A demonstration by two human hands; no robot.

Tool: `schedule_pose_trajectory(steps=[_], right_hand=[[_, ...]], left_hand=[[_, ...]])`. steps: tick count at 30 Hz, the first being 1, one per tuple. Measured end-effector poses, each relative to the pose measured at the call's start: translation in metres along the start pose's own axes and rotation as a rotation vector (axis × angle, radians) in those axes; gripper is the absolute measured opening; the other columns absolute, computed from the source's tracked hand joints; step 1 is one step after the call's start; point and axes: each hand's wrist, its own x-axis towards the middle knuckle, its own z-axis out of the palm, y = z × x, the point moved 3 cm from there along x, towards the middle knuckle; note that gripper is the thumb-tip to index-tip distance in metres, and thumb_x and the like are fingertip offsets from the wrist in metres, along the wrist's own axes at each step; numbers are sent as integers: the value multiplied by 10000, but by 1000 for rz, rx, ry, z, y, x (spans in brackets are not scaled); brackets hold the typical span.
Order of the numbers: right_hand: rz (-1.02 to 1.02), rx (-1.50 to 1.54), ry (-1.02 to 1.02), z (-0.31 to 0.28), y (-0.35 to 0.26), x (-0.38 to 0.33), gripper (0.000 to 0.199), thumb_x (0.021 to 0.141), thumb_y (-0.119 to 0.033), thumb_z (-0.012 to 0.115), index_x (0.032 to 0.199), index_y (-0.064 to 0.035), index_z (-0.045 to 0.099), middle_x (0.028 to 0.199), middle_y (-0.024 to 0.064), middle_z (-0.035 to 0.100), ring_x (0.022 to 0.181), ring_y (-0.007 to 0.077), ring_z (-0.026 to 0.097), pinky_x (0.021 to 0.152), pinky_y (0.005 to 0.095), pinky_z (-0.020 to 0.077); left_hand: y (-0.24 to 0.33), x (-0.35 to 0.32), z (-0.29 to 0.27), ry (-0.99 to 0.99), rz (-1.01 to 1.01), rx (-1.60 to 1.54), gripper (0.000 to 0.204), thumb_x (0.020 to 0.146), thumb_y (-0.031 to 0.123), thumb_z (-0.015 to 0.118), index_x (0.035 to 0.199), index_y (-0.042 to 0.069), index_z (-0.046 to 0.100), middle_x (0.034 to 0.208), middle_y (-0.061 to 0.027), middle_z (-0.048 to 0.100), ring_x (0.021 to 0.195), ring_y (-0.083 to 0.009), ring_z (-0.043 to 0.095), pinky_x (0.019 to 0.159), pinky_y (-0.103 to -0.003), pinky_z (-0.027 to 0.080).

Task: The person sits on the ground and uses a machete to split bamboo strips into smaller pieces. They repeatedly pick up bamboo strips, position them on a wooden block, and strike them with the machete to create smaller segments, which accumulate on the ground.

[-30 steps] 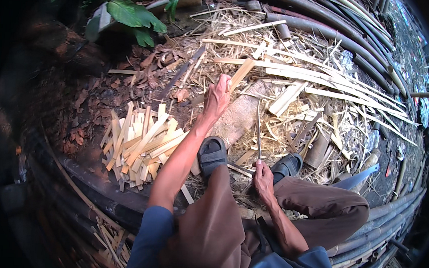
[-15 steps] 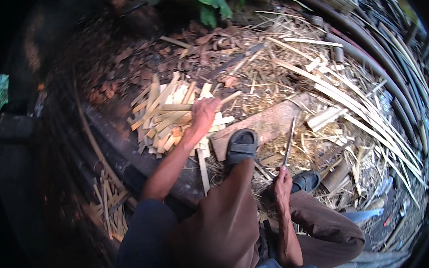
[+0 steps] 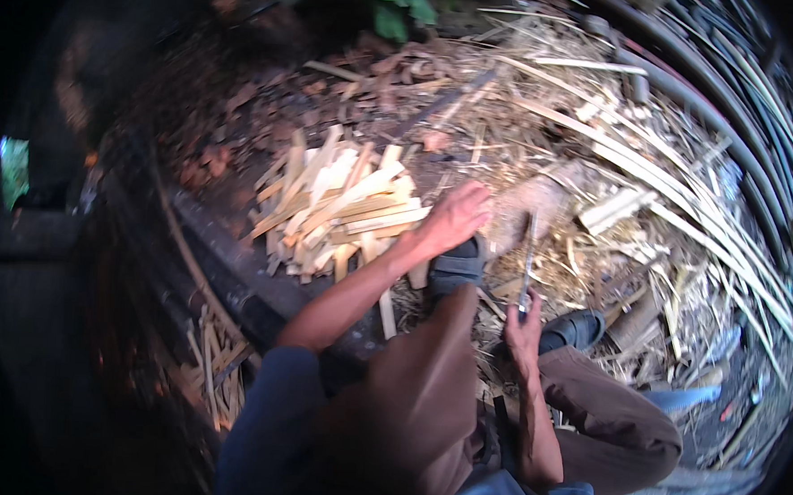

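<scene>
Knife (image 3: pixel 529 254): one, slim metal blade, upper end toward 12 o'clock. Clock below is centred on the knife, 12 at top of view. Right hand (image 3: pixel 524 330) at 6, clamped on its handle.

Left hand (image 3: pixel 458 219) at 10: one, fingers loosely curled and apart, nothing seen in it, a bit blurred. It's just right of the pile of strips (image 3: pixel 336 208) at 9 to 10: flat, straight-edged, pale wood or bamboo, stacked crisscross. Too many overlaps for a firm count, dozens anyway.

Board (image 3: pixel 510 213): one, flat, rough brownish face, at 12. Blade overlaps it in view; can't tell if they touch.

Sandals: two, dark, chunky straps. Left sandal (image 3: pixel 456 261) at 9, right sandal (image 3: pixel 573 330) at 5.

Wide pale piece (image 3: pixel 615 211) at 2, maybe more than one, edges unclear. Long thin strips (image 3: pixel 651 176) fan out beyond it, several, slightly bowed. Shavings all around, fine and stringy.

Saw blade (image 3: pixel 684 399): one, bluish, at 4, beside the bent knee. Dark flat strip (image 3: pixel 449 100): one, at 11. Second strip bundle (image 3: pixel 215 368) at 8, count unclear. Dry brown leaves (image 3: pixel 213 162) past the pile, crinkled. Round poles (image 3: pixel 692 93) at 1, several, smooth, dark.
</scene>
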Motion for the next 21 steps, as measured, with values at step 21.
schedule_pose_trajectory(steps=[21], right_hand=[[7, 34, 45, -21, -3, -3, 492, 980, -313, 589, 1412, -92, 509, 921, 183, 686, 883, 275, 664, 819, 400, 497]], left_hand=[[42, 141, 183, -450, -490, -93, 266, 956, 184, 591, 1037, -67, 621, 797, -153, 651, 631, -197, 632, 552, -321, 556]])
